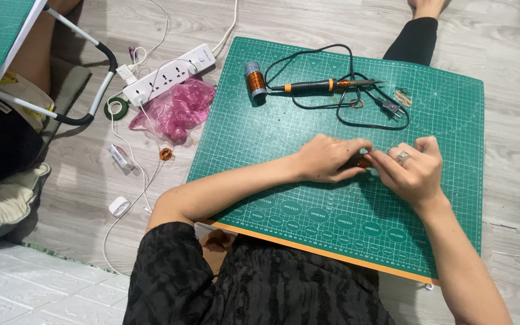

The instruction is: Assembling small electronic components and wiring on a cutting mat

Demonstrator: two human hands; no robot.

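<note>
While both hands are meeting near the middle of the green mat (308, 198), a small dark, coppery piece (357, 161) is sitting pinched between them, just above the mat's surface; what it is exactly cannot be told, since the fingers are covering most of it. The left hand (327, 157) is lying knuckles-up, its fingers curling around the piece from the left, the forearm running back low across the mat toward the body. The right hand (413, 168) is coming in from the right with its thumb and fingertips closing on the piece's other end, a ring (402, 157) showing on one finger, the wrist bending and the forearm angling down to the lower right.

Further up the mat, a soldering iron (326, 85) with its black cord is lying well apart from the hands, a spool (254, 80) of copper wire standing just beside its handle. Off the mat to the left, on the floor, a white power strip (170, 73) and a pink bag (179, 108) are lying near each other.
</note>
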